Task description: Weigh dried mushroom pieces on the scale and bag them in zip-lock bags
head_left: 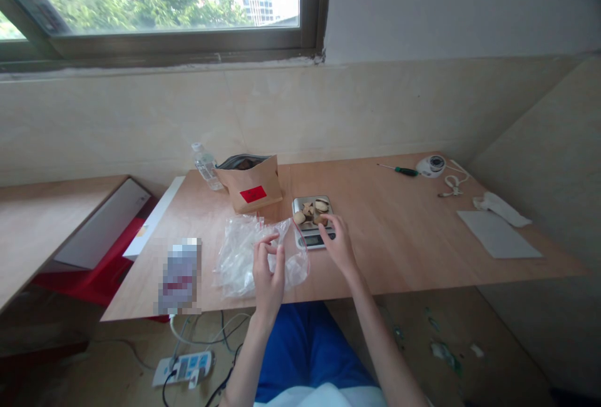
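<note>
A small digital kitchen scale [312, 233] carries several beige and brown pieces that look like dried mushrooms [321, 205]. My right hand [339, 245] reaches over its right front edge, thumb and index finger closing around a brown mushroom at the front of the pan. To the left, my left hand [268, 272] is over a heap of clear plastic bags [235, 257], its fingers curled against the thumb on a clear zip bag [297, 266]. That bag's red-lined mouth faces the scale. Behind the bags stands an open brown paper pouch [248, 185] with a red label and dark contents.
A water bottle [205, 166] leans beside the pouch. At front left lies a blurred-out object [179, 277] with a cable. On the right are a green screwdriver [405, 171], a white dome camera [430, 166] and a grey sheet [498, 235]. A power strip [183, 367] lies below.
</note>
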`<state>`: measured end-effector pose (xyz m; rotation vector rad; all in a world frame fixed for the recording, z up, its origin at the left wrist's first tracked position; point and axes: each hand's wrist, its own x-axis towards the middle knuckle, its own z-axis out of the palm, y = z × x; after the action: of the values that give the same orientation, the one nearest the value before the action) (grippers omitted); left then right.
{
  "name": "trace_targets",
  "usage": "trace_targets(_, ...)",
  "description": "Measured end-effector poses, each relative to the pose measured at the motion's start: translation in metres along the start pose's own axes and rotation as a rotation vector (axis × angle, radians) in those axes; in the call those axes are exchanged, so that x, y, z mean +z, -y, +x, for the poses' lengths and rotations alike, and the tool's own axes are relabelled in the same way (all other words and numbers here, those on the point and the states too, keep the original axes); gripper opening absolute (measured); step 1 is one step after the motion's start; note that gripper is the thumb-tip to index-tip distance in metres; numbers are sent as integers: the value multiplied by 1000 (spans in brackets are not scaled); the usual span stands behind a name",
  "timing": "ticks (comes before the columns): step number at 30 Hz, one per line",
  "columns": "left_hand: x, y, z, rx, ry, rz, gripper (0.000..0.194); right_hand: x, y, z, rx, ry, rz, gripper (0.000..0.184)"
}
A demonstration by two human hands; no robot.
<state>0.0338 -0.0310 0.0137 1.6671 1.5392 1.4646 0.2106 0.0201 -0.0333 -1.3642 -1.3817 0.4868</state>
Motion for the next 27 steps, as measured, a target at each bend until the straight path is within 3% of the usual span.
trace_targets(3,6,2,4,-38,25,-44,17,9,-18,16,-136,44,-227,31)
trace_targets(7,11,8,10,-113,7,-92,17,16,-38,24,-158,121,-343,30)
trace_targets(14,19,19,11,-171,-65,-189,19,11,-39,24,-112,178,-287,27)
trace_targets(18,25,22,11,-173,-83,-182,20,9,-36,26,-56,128,-212,23)
trace_targets(22,29,24,11,-176,-92,-178,20,9,-21,25,61,39,-70,19)
trace_targets(27,34,23,9,-175,-78,-163,20,5,33,18,139,9,238,24)
